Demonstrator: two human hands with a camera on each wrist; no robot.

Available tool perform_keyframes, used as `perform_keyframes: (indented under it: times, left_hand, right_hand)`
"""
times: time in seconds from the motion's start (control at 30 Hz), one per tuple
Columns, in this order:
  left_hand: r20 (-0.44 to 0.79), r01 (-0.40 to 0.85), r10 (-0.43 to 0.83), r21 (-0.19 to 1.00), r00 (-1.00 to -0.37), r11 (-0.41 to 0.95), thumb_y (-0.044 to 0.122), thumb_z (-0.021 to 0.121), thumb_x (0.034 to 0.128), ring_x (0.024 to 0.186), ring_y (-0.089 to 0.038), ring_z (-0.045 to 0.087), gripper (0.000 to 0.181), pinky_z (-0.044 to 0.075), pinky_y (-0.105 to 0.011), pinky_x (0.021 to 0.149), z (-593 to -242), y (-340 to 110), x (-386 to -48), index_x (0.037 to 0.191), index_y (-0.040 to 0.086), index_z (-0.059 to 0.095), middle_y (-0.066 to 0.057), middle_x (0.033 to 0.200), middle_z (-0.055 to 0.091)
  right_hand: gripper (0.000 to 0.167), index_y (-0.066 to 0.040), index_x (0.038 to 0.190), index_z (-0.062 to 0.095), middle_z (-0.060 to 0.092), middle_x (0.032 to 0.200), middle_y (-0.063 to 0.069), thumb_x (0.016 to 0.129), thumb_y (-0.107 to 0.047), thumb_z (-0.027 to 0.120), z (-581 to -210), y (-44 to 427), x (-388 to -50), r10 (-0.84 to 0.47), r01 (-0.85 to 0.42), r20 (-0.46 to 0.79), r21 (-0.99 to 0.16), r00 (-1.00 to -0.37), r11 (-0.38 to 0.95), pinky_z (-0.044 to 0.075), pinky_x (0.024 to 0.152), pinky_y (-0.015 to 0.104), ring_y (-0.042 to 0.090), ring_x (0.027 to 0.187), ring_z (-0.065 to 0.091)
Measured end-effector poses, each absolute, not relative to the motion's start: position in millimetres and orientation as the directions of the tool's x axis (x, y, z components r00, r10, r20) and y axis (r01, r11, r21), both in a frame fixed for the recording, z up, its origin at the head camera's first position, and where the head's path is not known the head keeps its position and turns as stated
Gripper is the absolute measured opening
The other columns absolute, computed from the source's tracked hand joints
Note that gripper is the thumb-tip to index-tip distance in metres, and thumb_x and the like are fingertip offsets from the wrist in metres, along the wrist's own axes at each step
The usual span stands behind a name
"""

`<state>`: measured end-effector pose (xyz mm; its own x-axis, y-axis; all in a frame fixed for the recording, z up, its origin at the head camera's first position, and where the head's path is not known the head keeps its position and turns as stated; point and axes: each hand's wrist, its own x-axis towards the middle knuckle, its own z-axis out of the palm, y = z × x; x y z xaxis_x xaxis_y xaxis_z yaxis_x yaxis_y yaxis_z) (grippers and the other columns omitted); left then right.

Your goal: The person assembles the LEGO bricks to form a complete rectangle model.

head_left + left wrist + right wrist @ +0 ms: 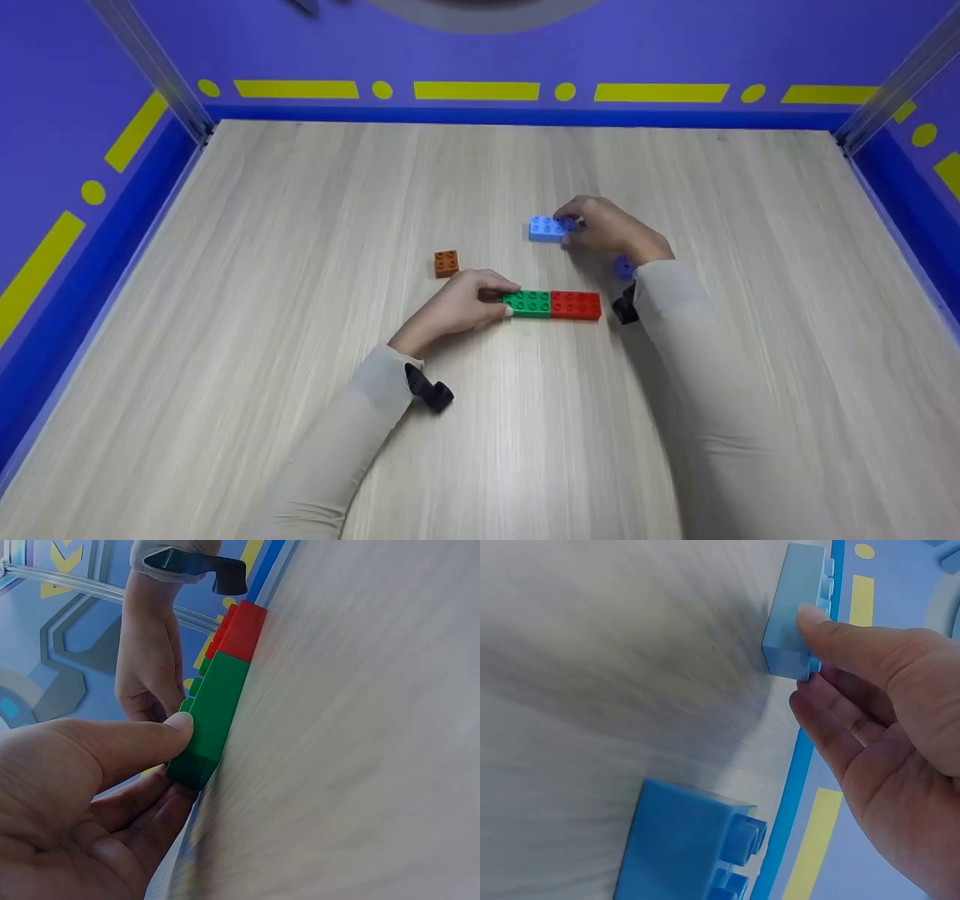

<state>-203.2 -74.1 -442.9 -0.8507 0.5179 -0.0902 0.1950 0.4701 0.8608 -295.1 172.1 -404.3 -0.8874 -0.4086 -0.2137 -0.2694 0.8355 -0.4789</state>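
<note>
My left hand [471,301] pinches the left end of a green toy brick [534,304], thumb on its near side. Directly against the green brick's right end is a red brick [576,305]; both lie flat in one line, as the left wrist view also shows. Farther back, my right hand [609,226] grips the right end of a light blue brick [546,229]. In the right wrist view the thumb presses the side of this light blue brick [793,604]. A darker blue brick [623,268] sits under my right wrist, partly hidden.
An orange-brown brick [446,264] lies just beyond my left hand. The wooden table [262,300] is bordered by blue-purple panels [480,56] with yellow marks at the back and sides. Black wrist cameras [433,390] hang from both sleeves.
</note>
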Motion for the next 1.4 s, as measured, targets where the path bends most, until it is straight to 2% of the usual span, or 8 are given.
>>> perform_keyframes:
  times: [0.37, 0.77, 1.4]
  left_hand:
    - [-0.088, 0.195, 0.516, 0.861, -0.852, 0.470, 0.006, 0.069, 0.0856, 0.113, -0.019, 0.059, 0.034, 0.047, -0.032, 0.099, -444, -74, -204, 0.120, 0.006, 0.068, -0.008, 0.119, 0.067]
    - [-0.085, 0.202, 0.516, 0.856, -0.852, 0.475, 0.007, 0.069, 0.0858, 0.114, -0.019, 0.057, 0.035, 0.045, -0.033, 0.101, -443, -75, -204, 0.121, 0.008, 0.068, -0.007, 0.121, 0.066]
    - [-0.098, 0.192, 0.513, 0.854, -0.853, 0.483, 0.007, 0.069, 0.0854, 0.113, -0.018, 0.058, 0.036, 0.046, -0.032, 0.100, -442, -74, -203, 0.121, 0.007, 0.067, -0.007, 0.120, 0.066]
  right_hand:
    - [0.045, -0.009, 0.131, 0.059, 0.057, 0.134, 0.012, 0.088, -0.007, 0.068, -401, 172, -291, -0.404, -0.249, -0.255, -0.476, -0.879, 0.843, 0.038, 0.109, 0.047, 0.028, 0.123, 0.052]
    - [0.040, -0.013, 0.128, 0.063, 0.059, 0.133, 0.007, 0.088, -0.010, 0.068, -400, 175, -287, -0.427, -0.275, -0.249, -0.474, -0.870, 0.836, 0.038, 0.108, 0.049, 0.026, 0.126, 0.053]
    - [0.038, -0.006, 0.124, 0.065, 0.064, 0.124, 0.012, 0.086, -0.007, 0.070, -400, 179, -278, -0.537, -0.424, -0.182, -0.432, -0.824, 0.796, 0.046, 0.101, 0.044, 0.027, 0.117, 0.058]
